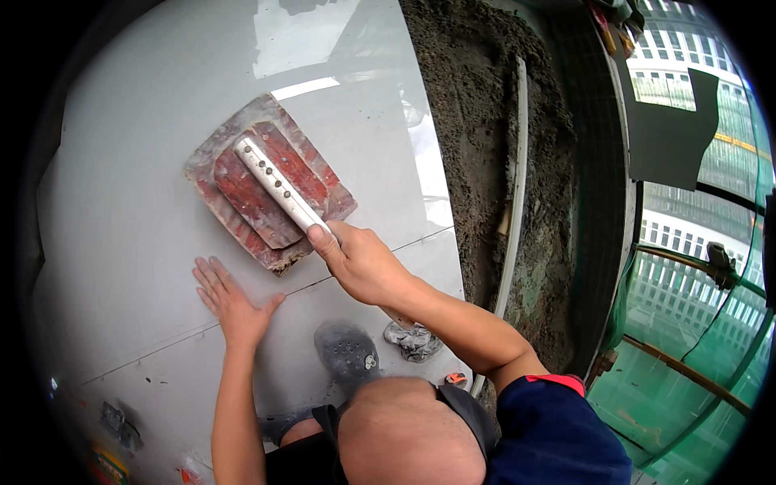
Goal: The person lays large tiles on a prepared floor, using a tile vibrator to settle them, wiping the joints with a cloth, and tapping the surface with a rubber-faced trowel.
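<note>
Looking down, head view: a person crouches over large pale grey floor tiles (162, 162), head and dark blue sleeve at the lower edge
Right hand: the right hand (364, 263) is closed in a fist around the near end of the white handle (279, 186), thumb lying along the top of it
Tool: a tile beater (263, 182) with a red ribbed rectangular pad, smeared with grey mortar at its edges, lies flat on the tile surface; the handle runs diagonally across it and carries a row of small dark holes
Tool position: on the far tile, just beyond the tile joint (364, 255), upper centre of the view
Left hand: the left hand (230, 299) is empty, fingers spread, palm pressed flat on the near tile; it lies just beside the near corner of the pad, not touching it
Joint: a thin dark line crosses between the two hands and the pad
Right of tiles: a rough mortar bed (485, 145), dark and uncovered, with a white pipe (516, 178) running along it
Near the knees: a grey perforated shoe (347, 349) and a crumpled grey rag (414, 339) rest on the near tile
Far right: green safety netting (687, 347) with buildings visible behind it
</note>
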A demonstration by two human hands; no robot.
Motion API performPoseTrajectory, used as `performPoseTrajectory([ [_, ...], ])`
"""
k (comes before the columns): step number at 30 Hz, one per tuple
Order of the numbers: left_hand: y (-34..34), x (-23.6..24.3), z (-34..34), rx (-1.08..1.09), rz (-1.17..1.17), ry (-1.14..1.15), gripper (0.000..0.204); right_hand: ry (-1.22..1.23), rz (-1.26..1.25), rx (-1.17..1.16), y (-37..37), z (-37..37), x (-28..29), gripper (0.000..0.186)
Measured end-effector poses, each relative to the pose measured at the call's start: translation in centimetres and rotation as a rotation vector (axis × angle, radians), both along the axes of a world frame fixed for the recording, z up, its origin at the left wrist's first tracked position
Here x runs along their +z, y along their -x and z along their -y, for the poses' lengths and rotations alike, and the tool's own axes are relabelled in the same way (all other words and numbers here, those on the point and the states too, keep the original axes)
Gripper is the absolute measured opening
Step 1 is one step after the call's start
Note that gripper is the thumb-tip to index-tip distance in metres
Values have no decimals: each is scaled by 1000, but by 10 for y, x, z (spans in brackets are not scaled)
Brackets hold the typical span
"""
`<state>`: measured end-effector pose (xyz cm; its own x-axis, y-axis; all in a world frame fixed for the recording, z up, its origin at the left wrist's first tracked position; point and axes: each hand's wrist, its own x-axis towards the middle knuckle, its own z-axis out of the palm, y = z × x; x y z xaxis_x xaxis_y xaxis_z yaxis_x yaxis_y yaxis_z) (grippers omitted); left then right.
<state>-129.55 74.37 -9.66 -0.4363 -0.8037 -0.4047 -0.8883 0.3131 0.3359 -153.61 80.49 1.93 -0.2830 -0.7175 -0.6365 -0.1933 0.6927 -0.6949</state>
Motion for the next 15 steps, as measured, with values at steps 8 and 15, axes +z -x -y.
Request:
performPoseTrajectory([
  [8,10,7,3,3,25,-2,139,-42,-164,-193,1,-72,-26,56],
  [15,-2,4,7,2,24,26,139,-27,-39,-230,19,-53,13,55],
])
